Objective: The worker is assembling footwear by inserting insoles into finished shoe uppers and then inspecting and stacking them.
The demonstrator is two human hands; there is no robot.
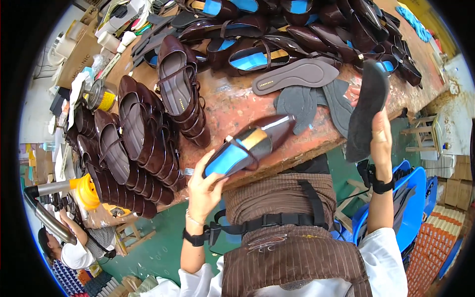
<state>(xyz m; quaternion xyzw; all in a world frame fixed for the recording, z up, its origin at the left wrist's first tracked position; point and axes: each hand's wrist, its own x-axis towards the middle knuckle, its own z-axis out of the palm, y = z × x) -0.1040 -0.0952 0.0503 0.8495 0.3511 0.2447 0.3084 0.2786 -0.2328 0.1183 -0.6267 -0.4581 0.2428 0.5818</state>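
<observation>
My left hand point(204, 185) grips the heel end of a glossy dark brown pointed flat shoe point(250, 143), tilted over the table's near edge. Its inside shows a blue and tan lining and a thin strap. On the right, my right hand point(381, 136) holds up a dark grey insole point(367, 111), its fingers mostly behind it. Between the hands, a brown-grey insole point(297, 76) with small gold lettering lies on the table, over several dark grey insoles point(299, 106) turned the other way up.
Stacks of finished-looking brown shoes point(133, 128) stand at the left of the worn red table point(222, 99). A pile of blue-lined shoes point(297, 34) fills the far side. A yellow-ended duct point(86, 192) and another person point(74, 247) are at far left. A blue chair point(413, 208) stands at right.
</observation>
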